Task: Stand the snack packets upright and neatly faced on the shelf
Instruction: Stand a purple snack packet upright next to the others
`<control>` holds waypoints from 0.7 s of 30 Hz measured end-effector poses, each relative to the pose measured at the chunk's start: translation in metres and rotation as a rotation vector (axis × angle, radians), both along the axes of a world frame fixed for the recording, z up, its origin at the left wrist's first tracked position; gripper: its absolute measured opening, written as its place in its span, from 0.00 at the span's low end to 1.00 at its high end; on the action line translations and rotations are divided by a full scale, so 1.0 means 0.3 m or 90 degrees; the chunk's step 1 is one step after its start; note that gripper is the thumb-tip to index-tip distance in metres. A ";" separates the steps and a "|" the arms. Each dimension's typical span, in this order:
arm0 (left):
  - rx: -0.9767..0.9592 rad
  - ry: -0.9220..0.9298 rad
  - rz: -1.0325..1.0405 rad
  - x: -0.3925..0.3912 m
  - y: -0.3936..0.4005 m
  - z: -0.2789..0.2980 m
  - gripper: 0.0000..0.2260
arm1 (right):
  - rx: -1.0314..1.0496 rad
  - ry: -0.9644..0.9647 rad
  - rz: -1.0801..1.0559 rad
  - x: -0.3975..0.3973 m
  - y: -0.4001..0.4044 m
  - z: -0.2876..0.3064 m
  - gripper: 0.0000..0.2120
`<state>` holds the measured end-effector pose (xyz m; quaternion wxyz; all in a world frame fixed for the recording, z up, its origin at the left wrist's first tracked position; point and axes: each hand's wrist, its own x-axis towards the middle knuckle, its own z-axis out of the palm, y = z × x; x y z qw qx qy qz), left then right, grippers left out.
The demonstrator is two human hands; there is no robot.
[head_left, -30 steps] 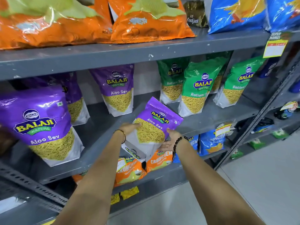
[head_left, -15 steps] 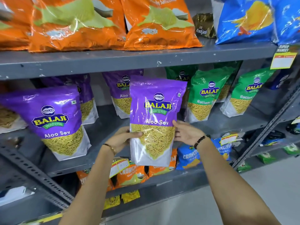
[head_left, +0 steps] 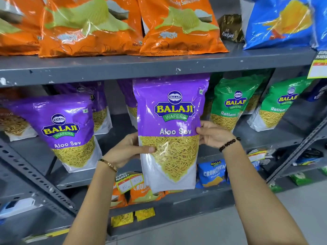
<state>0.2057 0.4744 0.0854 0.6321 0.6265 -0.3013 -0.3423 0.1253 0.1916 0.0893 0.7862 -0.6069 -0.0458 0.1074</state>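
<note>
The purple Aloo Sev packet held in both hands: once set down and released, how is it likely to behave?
The Aloo Sev packet looks glossy, so probably slippery. The left hand and right hand pinch its sides and it stays flat, suggesting fair stiffness. Neighbouring purple packets lean back, so it may tip.

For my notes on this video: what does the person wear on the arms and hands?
Both forearms are bare, with no sleeves in view. The left hand has a thin gold bangle at the wrist. The right hand has a bracelet of black beads.

Head view, close, facing shelf (head_left: 159,68)
</note>
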 end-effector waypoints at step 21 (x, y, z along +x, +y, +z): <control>0.097 -0.120 0.358 0.320 -0.066 -0.266 0.19 | -0.044 0.035 -0.321 0.304 0.120 -0.197 0.07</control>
